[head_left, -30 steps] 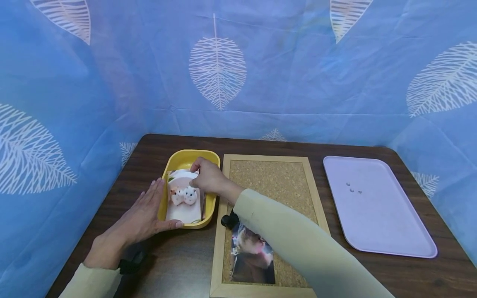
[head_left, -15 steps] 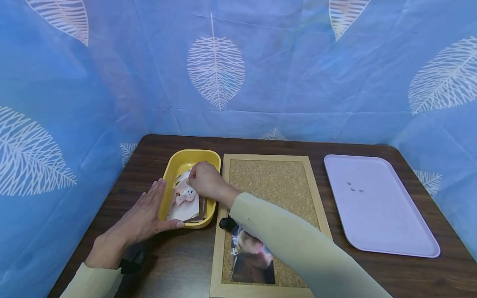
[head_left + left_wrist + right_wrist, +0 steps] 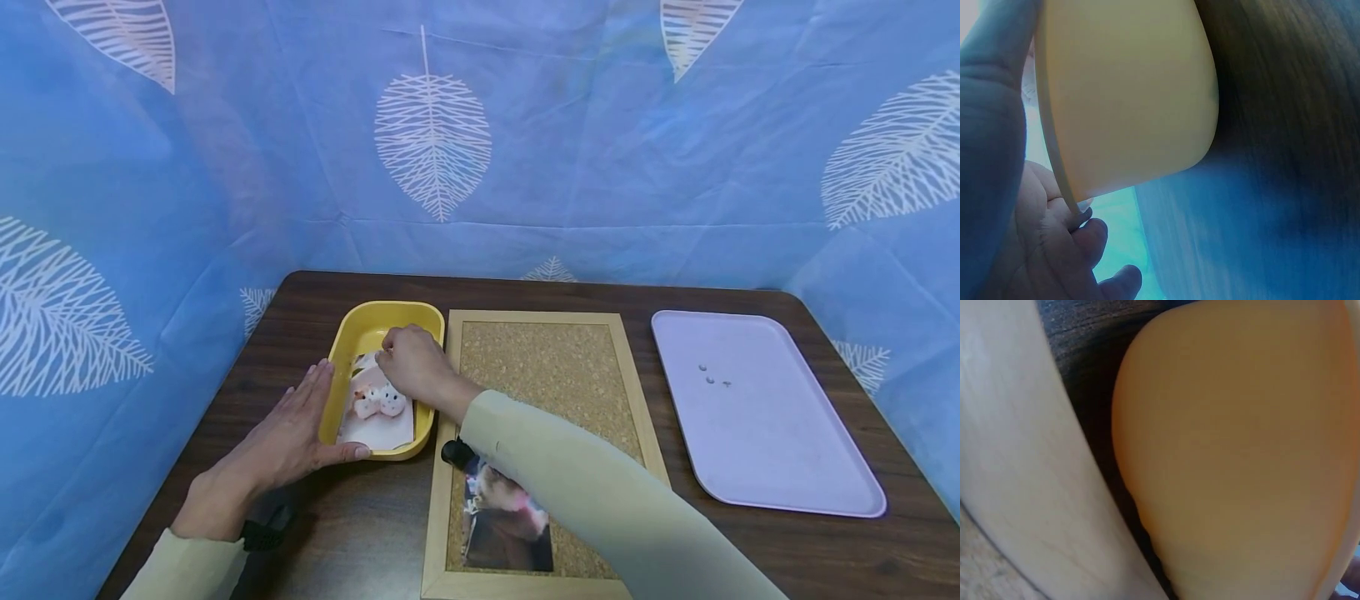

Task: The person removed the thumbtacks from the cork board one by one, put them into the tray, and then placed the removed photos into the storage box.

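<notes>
Yellow bin: one, glossy and round-cornered (image 3: 366,329), on the dark wood-grain table (image 3: 360,533).
Photo in the bin: one topmost print (image 3: 375,429), flat, showing two small white animals; whether more lie beneath is unclear.
Left hand: the left hand (image 3: 281,429) is spread wide, fingers straight along the bin's left side, thumb at its near rim.
Right hand: the right hand (image 3: 416,362) is curled narrow over the photo's upper right part (its fingertips are hidden, so I cannot tell whether they pinch the print).
Corkboard: one, grainy cork (image 3: 540,358) in a pale wooden frame (image 3: 438,517), bearing one photo (image 3: 506,546), partly under the sleeve (image 3: 585,483).
Lilac tray: one, smooth (image 3: 780,425), with three tiny pieces (image 3: 710,381).
</notes>
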Available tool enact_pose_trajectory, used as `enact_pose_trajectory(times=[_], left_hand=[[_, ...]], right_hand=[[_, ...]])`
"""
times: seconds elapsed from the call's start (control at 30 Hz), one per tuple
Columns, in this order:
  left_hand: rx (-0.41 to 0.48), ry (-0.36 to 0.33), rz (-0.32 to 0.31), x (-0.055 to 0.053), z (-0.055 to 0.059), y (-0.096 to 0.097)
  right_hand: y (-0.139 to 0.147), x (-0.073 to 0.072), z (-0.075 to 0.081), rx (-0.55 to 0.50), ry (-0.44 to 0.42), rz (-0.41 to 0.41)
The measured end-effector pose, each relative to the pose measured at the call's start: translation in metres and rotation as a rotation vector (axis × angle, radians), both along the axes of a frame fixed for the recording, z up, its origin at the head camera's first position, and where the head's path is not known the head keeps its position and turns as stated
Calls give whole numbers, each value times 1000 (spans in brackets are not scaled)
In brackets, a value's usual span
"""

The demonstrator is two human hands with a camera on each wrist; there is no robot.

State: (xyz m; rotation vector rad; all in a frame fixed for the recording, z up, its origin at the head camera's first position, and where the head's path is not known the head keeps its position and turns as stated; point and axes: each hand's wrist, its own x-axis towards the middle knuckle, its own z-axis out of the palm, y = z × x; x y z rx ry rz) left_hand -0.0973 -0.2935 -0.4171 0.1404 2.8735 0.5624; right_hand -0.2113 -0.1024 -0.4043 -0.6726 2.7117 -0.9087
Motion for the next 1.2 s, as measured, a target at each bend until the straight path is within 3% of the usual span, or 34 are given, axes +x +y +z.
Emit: enact_pose_trajectory(times=[0.2, 0.5, 0.9, 1.1, 1.2], left_hand=[[6, 1, -11, 0, 0, 0], [5, 2, -13, 0, 1, 0], [7, -7, -10, 0, 1, 1], [7, -5, -13, -1, 2, 2], [-3, -10, -4, -1, 2, 2]], right_hand=[[2, -1, 0, -5, 6, -29], [10, -5, 1, -124, -36, -16], [12, -10, 7, -65, -77, -88], [13, -8, 9, -20, -15, -68], [14, -6, 10, 15, 54, -35]])
